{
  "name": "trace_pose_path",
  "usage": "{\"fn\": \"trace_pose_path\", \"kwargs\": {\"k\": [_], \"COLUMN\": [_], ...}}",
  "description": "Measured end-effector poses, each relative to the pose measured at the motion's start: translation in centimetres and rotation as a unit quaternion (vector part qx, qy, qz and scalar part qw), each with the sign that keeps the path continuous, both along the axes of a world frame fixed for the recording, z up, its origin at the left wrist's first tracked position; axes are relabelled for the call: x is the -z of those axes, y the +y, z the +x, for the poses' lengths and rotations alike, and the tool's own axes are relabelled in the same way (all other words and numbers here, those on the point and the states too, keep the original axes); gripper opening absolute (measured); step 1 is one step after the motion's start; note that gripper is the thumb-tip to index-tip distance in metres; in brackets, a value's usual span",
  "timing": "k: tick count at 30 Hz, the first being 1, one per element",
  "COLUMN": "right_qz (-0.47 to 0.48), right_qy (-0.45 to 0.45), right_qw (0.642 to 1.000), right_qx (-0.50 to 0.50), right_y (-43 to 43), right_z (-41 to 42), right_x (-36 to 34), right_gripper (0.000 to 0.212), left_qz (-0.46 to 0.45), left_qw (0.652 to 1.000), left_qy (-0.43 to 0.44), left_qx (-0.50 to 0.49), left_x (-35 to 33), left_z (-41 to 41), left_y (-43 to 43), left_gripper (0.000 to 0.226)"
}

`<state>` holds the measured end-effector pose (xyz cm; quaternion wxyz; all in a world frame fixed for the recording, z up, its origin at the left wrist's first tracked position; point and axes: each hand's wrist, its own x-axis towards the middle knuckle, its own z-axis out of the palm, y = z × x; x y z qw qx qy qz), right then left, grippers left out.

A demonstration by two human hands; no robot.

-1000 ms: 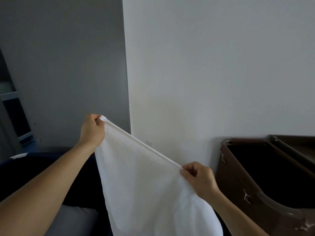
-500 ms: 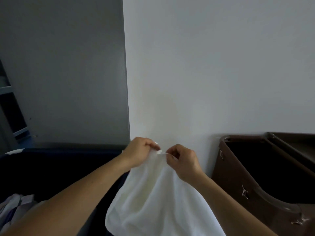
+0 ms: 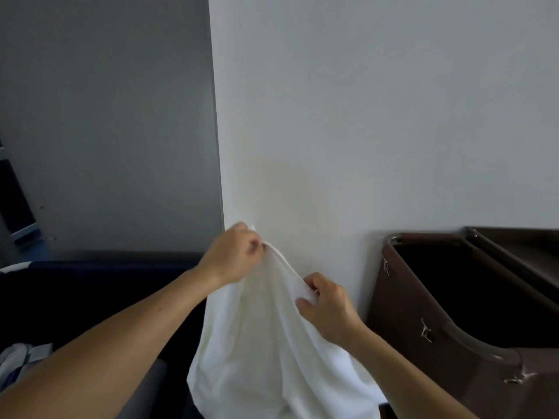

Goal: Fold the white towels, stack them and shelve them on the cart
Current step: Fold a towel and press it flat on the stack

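A white towel point(image 3: 266, 343) hangs in front of me, doubled over and bunched in loose folds. My left hand point(image 3: 233, 255) pinches its top corners, held up near the wall's corner. My right hand point(image 3: 328, 306) grips the towel's hemmed edge a little lower and to the right. The towel's lower end runs out of the frame's bottom. A brown cart point(image 3: 447, 334) with a dark open bin stands to my right.
A white wall point(image 3: 378, 131) is straight ahead and a grey panel point(image 3: 106, 131) stands to its left. A dark blue bin point(image 3: 90, 291) sits low on the left, with pale linen point(image 3: 18, 361) at its near left corner.
A second ago both hands held the towel spread wide by its top edge. They came together at the middle, and now my right hand has slid down the edge away from the left.
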<state>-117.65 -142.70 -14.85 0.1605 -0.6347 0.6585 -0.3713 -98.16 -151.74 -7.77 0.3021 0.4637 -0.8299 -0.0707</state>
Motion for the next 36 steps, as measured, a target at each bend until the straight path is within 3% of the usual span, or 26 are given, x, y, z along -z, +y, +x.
{"fn": "trace_pose_path", "kwargs": {"k": [3, 5, 6, 7, 9, 10, 11, 14, 21, 25, 30, 34, 36], "right_qz": [-0.099, -0.032, 0.031, 0.070, 0.011, -0.042, -0.080, -0.120, -0.234, -0.166, 0.022, 0.004, -0.070], "right_qy": [0.136, 0.198, 0.192, 0.131, -0.062, -0.108, -0.100, -0.038, 0.001, 0.051, 0.171, 0.221, 0.216], "right_qw": [0.984, 0.969, 0.968, 0.977, 0.996, 0.993, 0.991, 0.990, 0.969, 0.978, 0.976, 0.970, 0.970], "right_qx": [-0.063, -0.144, -0.161, -0.150, -0.061, -0.002, 0.033, 0.067, 0.077, 0.112, 0.133, 0.103, 0.089], "right_y": [1.0, 1.9, 2.1, 2.2, 1.2, 0.3, -0.4, -1.8, -2.7, -2.7, -2.7, -2.4, -1.8], "right_z": [-0.3, 0.3, 0.6, 0.7, 0.5, 0.3, 0.2, 0.9, 2.2, 1.7, 0.6, -0.7, -1.2], "right_x": [1.1, 0.4, -0.4, -1.1, -1.9, -2.3, -2.8, -4.0, -4.6, -5.8, -6.7, -6.2, -5.9], "right_gripper": [0.017, 0.044, 0.051, 0.051, 0.033, 0.018, 0.005, 0.017, 0.017, 0.011, 0.011, 0.019, 0.021], "left_qz": [-0.031, -0.039, -0.041, -0.045, -0.051, -0.055, -0.060, -0.080, -0.086, -0.113, -0.116, -0.103, -0.104], "left_qw": [0.989, 0.985, 0.986, 0.987, 0.989, 0.990, 0.991, 0.991, 0.991, 0.989, 0.992, 0.994, 0.994], "left_qy": [0.117, 0.150, 0.154, 0.152, 0.138, 0.129, 0.121, 0.092, 0.057, 0.017, -0.005, -0.012, -0.010], "left_qx": [-0.081, -0.072, -0.057, -0.040, -0.007, 0.007, 0.020, 0.054, 0.090, 0.091, 0.039, 0.020, 0.018], "left_x": [-2.3, -3.4, -3.5, -3.5, -3.1, -2.9, -2.8, -2.2, -2.1, -2.0, -2.0, -2.1, -2.3], "left_z": [-0.4, -0.8, -1.0, -1.2, -1.5, -1.7, -1.9, -2.5, -2.5, -2.5, -2.9, -3.0, -3.3], "left_y": [-1.5, -1.6, -1.3, -1.0, -0.4, 0.1, 0.5, 1.7, 2.9, 3.0, 2.1, 1.5, 1.4], "left_gripper": [0.023, 0.021, 0.021, 0.021, 0.020, 0.020, 0.019, 0.019, 0.019, 0.020, 0.025, 0.027, 0.027]}}
